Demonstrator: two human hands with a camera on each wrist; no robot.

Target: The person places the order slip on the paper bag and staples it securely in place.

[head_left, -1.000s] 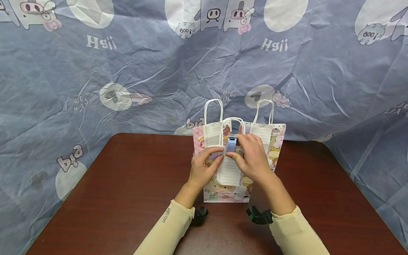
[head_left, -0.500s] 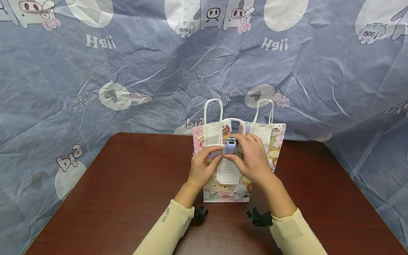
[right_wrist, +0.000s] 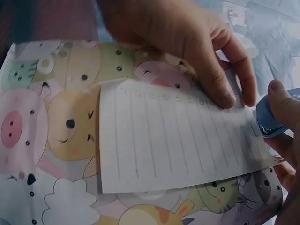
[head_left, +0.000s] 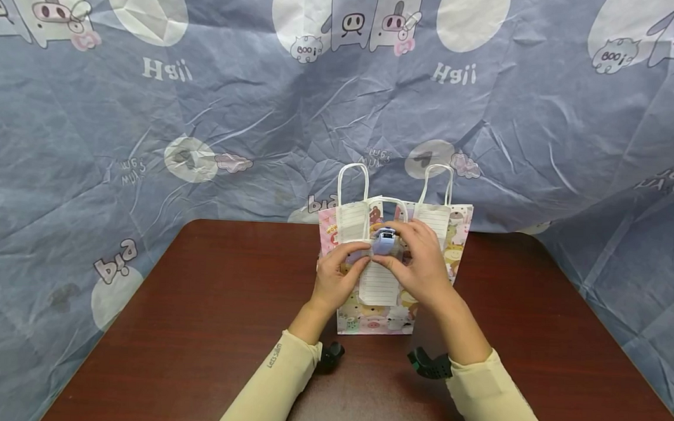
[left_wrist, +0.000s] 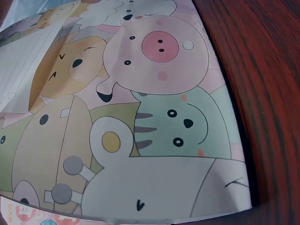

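A small blue stapler (head_left: 383,243) is held between the thumb and fingers of my right hand (head_left: 427,269), at the top of the front paper bag (head_left: 373,325). My left hand (head_left: 332,279) pinches the upper edge of that bag and a lined white paper slip (head_left: 379,288) on its front. In the right wrist view, the stapler (right_wrist: 268,117) sits at the slip's (right_wrist: 178,140) upper end, beside my left thumb; whether its jaws are around the paper is hard to see. The left wrist view shows the bag's cartoon-animal print (left_wrist: 161,61), without fingers.
Behind the front bag stand two more printed bags, a pink one (head_left: 327,219) at left and another (head_left: 458,242) at right, each with white handles and a lined slip. They stand on a dark red-brown table (head_left: 240,307). A blue cartoon-print cloth (head_left: 233,116) hangs behind.
The stapler has dipped slightly and turned a little in my right hand. My left hand keeps its pinch on the front bag and slip, nearly still.
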